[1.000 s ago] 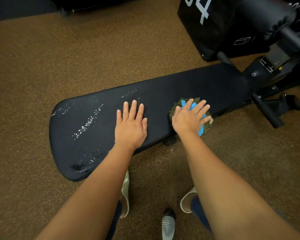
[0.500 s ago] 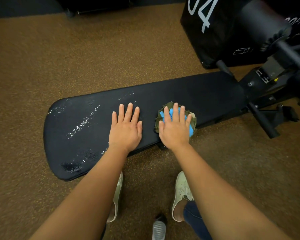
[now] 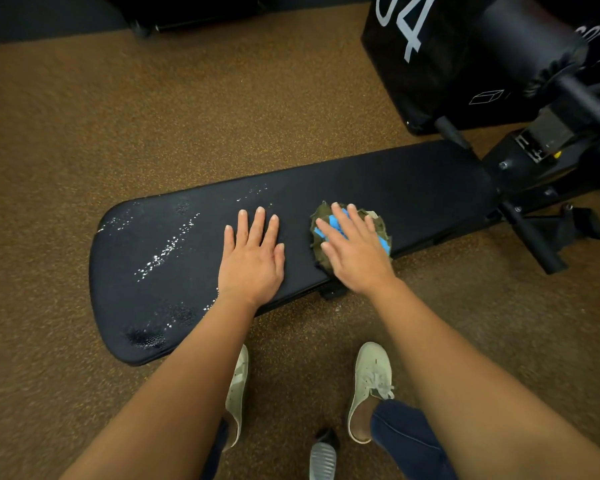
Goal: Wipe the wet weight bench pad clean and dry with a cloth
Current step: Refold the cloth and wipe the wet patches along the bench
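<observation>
The black weight bench pad (image 3: 413,188) runs from lower left to upper right across the brown floor. Water droplets (image 3: 167,249) streak its left part, and a wet patch (image 3: 144,337) lies near its left front edge. My left hand (image 3: 253,252) lies flat on the pad's middle, fingers straight. My right hand (image 3: 352,251) presses flat on a green and blue cloth (image 3: 381,225) near the pad's front edge, fingers spread and angled to the upper left.
The bench's black metal frame and footrest bar (image 3: 530,233) stand at the right. A black box with white numerals (image 3: 416,57) sits behind it. My two pale shoes (image 3: 371,382) stand on the brown speckled floor (image 3: 84,116) just in front of the pad.
My right hand slid the cloth leftward along the pad, closer to my left hand, and its fingers now angle to the upper left. My left hand stayed flat in place.
</observation>
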The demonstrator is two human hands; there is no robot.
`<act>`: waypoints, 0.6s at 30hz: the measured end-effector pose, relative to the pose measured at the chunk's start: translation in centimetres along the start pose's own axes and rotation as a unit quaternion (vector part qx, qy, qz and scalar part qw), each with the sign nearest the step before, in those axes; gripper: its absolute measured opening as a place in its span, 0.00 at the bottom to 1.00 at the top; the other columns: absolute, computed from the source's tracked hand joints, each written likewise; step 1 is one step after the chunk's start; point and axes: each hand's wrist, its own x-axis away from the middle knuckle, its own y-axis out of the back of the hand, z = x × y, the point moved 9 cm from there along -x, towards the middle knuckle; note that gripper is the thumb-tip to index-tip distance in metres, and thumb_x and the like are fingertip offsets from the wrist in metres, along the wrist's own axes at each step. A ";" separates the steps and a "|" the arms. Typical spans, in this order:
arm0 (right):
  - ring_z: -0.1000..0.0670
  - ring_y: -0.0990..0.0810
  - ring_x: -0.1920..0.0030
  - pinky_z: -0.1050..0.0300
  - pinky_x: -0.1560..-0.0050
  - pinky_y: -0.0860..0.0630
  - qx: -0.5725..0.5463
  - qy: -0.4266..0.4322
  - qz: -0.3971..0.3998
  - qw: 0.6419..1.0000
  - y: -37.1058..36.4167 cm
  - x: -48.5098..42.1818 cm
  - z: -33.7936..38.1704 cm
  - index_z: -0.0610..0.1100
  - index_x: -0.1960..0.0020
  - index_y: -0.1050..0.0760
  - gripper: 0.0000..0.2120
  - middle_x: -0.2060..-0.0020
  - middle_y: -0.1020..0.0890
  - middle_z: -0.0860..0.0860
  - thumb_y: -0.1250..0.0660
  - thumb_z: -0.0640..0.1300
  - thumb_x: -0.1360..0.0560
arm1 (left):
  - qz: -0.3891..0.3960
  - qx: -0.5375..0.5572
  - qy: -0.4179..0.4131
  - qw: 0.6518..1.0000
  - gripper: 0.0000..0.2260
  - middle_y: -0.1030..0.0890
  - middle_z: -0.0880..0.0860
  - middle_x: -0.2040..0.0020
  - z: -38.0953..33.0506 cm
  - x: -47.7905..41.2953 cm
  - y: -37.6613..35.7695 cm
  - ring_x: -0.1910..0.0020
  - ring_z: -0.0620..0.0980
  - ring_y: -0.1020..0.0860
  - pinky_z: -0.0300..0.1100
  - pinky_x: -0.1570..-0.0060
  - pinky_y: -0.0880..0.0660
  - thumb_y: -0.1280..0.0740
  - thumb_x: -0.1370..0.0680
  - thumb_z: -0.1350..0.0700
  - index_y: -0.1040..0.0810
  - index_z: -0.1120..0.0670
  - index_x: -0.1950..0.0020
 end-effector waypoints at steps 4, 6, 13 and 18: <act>0.36 0.59 0.25 0.33 0.29 0.58 -0.018 -0.174 0.011 0.984 0.2 -1.4 -2.9 0.60 0.26 0.45 0.21 0.23 0.53 0.46 0.53 0.55 0.18 | 0.003 0.001 0.001 1.000 0.27 0.50 0.54 0.21 0.0 0.0 0.1 0.23 0.59 0.55 0.58 0.26 0.54 0.60 0.20 0.44 0.49 0.51 0.21; 0.35 0.58 0.25 0.33 0.28 0.57 -0.031 -0.180 0.006 0.983 0.3 -1.9 -1.1 0.59 0.26 0.43 0.21 0.23 0.52 0.46 0.51 0.53 0.18 | 0.002 0.003 0.002 1.000 0.27 0.50 0.54 0.21 0.0 0.0 0.1 0.23 0.59 0.55 0.58 0.26 0.53 0.59 0.20 0.44 0.49 0.51 0.22; 0.38 0.53 0.24 0.35 0.27 0.51 -0.014 0.009 -0.013 1.000 0.4 -1.6 0.7 0.54 0.26 0.39 0.21 0.23 0.46 0.47 0.47 0.53 0.19 | 0.004 0.010 0.004 1.000 0.27 0.50 0.55 0.21 0.1 0.0 0.2 0.23 0.59 0.55 0.56 0.26 0.54 0.59 0.20 0.44 0.48 0.52 0.22; 0.35 0.58 0.25 0.36 0.28 0.56 -0.010 -0.152 0.002 0.988 0.2 -3.1 0.9 0.49 0.24 0.47 0.24 0.23 0.52 0.44 0.51 0.53 0.18 | 0.022 0.029 0.025 0.999 0.28 0.55 0.56 0.21 0.6 -0.4 0.4 0.23 0.58 0.60 0.52 0.26 0.58 0.54 0.18 0.43 0.52 0.55 0.21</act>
